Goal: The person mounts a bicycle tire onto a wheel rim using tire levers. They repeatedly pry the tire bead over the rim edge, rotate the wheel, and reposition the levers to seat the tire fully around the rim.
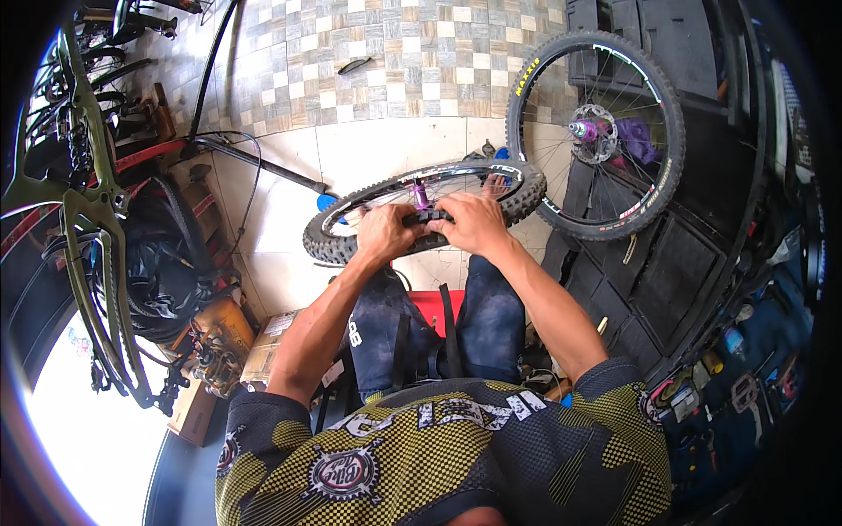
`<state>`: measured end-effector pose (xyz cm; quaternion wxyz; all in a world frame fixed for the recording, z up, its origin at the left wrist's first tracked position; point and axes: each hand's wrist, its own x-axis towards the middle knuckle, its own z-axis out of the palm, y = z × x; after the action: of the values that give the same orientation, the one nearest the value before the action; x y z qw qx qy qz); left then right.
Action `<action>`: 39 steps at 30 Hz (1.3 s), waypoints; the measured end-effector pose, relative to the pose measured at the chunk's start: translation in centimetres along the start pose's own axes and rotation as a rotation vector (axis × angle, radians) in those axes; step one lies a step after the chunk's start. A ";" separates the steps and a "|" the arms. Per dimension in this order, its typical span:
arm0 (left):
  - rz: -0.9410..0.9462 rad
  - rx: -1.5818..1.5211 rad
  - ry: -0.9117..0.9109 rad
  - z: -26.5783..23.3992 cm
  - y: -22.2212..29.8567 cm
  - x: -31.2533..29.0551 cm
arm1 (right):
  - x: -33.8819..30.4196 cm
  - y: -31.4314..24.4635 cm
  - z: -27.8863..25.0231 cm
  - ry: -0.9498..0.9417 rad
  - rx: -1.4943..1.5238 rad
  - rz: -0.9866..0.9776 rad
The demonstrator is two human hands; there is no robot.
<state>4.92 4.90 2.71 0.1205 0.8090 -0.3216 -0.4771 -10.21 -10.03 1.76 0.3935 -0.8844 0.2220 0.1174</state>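
Observation:
In front of my knees a bicycle wheel is held tilted, its knobby black tyre (326, 245) facing me and its purple hub (420, 194) showing beyond my hands. My left hand (384, 231) grips the near side of the tyre. Close beside it, my right hand (474, 220) is closed on the same stretch, thumbs toward each other. The fingertips are partly hidden behind the tyre, so I cannot tell how its bead sits on the rim.
A second wheel (674, 167) with a purple hub and disc rotor leans on black cases (675, 289) at right. A green bike frame (86, 206) stands at left, near cardboard boxes (263, 351). Tools lie on a dark blue surface (684, 447) at lower right. A dark scrap (354, 65) lies on the tiled floor.

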 end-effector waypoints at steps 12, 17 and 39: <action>0.209 -0.132 0.004 4.9 -3.1 -5.5 | -4.5 -2.6 2.7 0.023 -0.117 -0.107; 0.334 -0.041 -0.036 4.6 -3.0 -6.8 | -6.6 -2.4 1.3 -0.146 -0.135 -0.198; -0.672 -0.587 0.748 -0.9 -22.1 -6.0 | 7.2 -9.3 14.5 -0.307 0.370 -0.018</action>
<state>12.65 25.50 -3.77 0.2872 0.9129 0.1630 -0.2400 0.07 4.18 -4.65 0.5792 -0.7708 0.1692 0.2044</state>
